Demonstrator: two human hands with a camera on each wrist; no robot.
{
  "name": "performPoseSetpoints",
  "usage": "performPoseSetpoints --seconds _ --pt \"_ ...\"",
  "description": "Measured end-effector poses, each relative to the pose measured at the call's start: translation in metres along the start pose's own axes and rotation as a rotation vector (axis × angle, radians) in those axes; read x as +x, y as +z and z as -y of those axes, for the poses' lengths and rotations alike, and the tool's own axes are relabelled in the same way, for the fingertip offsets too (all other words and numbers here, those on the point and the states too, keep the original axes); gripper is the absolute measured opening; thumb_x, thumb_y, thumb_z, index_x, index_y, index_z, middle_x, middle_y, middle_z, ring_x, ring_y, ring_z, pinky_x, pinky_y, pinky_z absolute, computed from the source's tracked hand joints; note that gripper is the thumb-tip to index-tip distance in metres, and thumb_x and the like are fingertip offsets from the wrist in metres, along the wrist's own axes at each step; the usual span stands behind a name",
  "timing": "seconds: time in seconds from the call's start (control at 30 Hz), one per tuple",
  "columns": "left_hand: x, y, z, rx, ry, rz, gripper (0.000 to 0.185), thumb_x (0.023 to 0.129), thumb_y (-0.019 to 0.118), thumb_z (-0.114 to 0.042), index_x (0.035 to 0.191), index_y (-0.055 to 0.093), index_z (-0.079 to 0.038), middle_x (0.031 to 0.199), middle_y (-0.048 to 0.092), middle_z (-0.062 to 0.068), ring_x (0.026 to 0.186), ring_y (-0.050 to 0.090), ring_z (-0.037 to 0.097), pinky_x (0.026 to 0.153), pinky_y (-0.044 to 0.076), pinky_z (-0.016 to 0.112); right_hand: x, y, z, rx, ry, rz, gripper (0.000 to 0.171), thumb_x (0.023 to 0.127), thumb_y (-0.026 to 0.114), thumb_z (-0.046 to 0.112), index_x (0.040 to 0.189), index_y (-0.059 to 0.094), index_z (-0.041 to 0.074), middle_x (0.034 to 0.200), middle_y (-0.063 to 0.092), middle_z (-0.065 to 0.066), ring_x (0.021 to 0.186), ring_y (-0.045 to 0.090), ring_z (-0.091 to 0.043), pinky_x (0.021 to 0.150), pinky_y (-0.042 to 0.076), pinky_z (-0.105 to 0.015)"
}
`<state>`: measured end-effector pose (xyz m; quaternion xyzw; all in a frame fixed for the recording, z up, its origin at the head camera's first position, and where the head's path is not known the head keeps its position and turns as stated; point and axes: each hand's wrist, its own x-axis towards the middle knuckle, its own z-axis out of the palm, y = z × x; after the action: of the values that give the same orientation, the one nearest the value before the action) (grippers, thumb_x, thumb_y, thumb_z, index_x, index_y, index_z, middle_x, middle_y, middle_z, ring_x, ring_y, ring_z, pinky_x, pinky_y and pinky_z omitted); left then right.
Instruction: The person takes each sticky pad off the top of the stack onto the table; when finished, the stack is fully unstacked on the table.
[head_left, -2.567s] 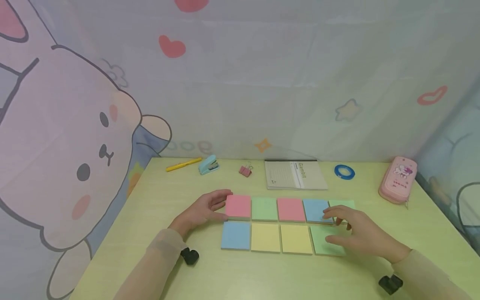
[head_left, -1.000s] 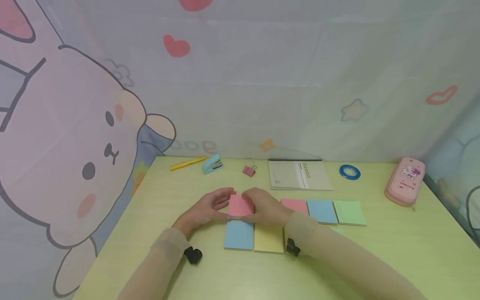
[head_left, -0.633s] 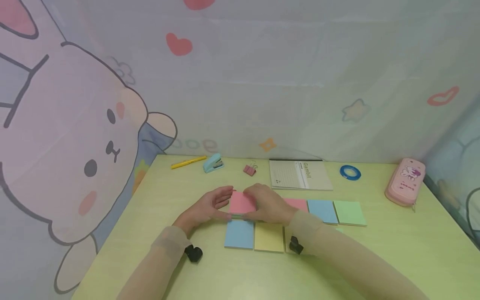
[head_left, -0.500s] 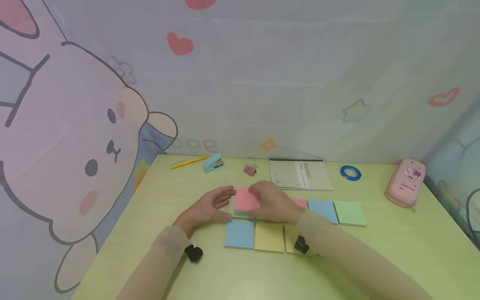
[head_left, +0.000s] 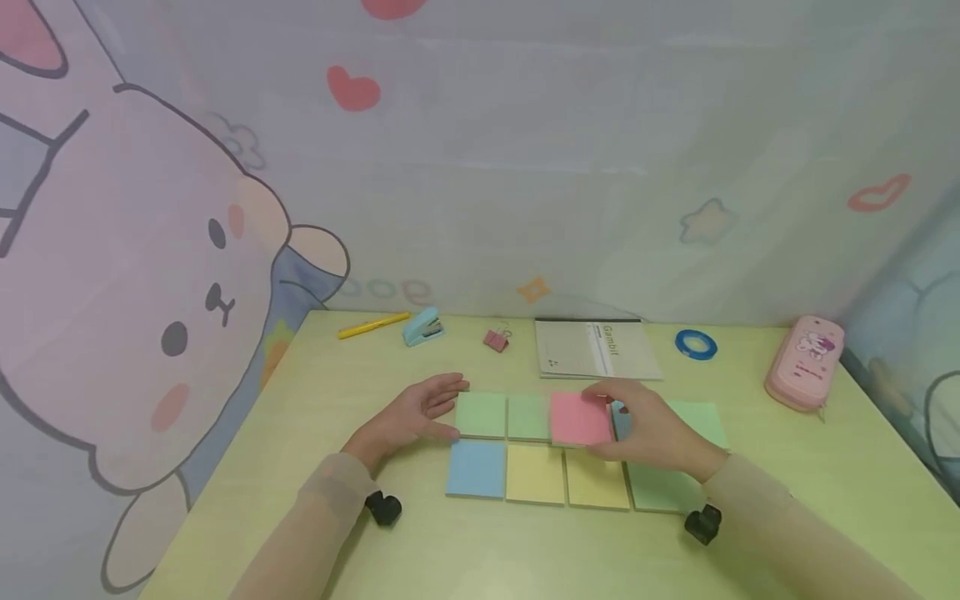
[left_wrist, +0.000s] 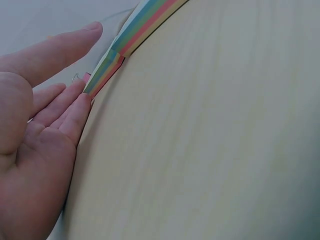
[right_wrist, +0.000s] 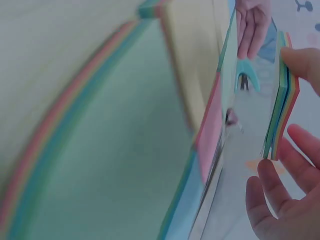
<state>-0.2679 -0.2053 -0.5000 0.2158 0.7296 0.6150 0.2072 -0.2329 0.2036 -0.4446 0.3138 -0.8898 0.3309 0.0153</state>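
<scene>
In the head view, my right hand (head_left: pixel 656 432) pinches a small pink-topped sticky note pad (head_left: pixel 576 418) between thumb and fingers. The right wrist view has this pad (right_wrist: pixel 284 102) edge-on, its sides striped in several colours, raised off the table. Below it, the row's own pink pad (right_wrist: pixel 211 130) shows from the side. My left hand (head_left: pixel 408 417) lies at the left end of the back row, fingers loosely extended beside a green pad (head_left: pixel 481 415). Its fingertips reach the pad's striped edge in the left wrist view; firm contact is hard to tell.
The front row has a blue pad (head_left: pixel 476 468), two yellow pads (head_left: pixel 535 473) and a green pad (head_left: pixel 660 487). Behind stand a yellow pen (head_left: pixel 373 325), stapler (head_left: pixel 423 327), binder clip (head_left: pixel 496 339), notebook (head_left: pixel 596 348), blue tape roll (head_left: pixel 696 344) and pink pencil case (head_left: pixel 805 362).
My right hand came left, took the pink pad off the back row's left end and carried it rightward. A green pad now shows there. My left hand stayed put.
</scene>
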Motion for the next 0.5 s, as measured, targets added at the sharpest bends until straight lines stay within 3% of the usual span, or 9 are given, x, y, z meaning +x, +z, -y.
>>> performPoseSetpoints --seconds 0.27,0.5 --pt "-0.001 0.000 -0.002 0.010 -0.004 -0.004 0.096 0.089 0.083 -0.001 0.165 0.026 -0.003 0.168 0.035 0.016 0.157 0.030 0.036 0.124 0.034 0.040 -0.051 -0.023 -0.029 -0.021 0.020 -0.066 0.072 0.075 0.097 0.027 0.137 0.063 0.014 0.128 0.067 0.006 0.106 0.058 -0.011 0.085 0.058 -0.040" --pt "0.000 0.001 -0.001 0.002 0.002 -0.004 0.095 0.089 0.082 0.000 0.165 0.025 -0.001 0.168 0.034 0.017 0.157 0.030 0.037 0.124 0.034 0.038 -0.088 -0.037 -0.046 -0.086 0.015 -0.108 0.072 0.075 0.098 0.034 0.135 0.064 0.014 0.129 0.069 0.001 0.107 0.060 -0.007 0.083 0.061 -0.034"
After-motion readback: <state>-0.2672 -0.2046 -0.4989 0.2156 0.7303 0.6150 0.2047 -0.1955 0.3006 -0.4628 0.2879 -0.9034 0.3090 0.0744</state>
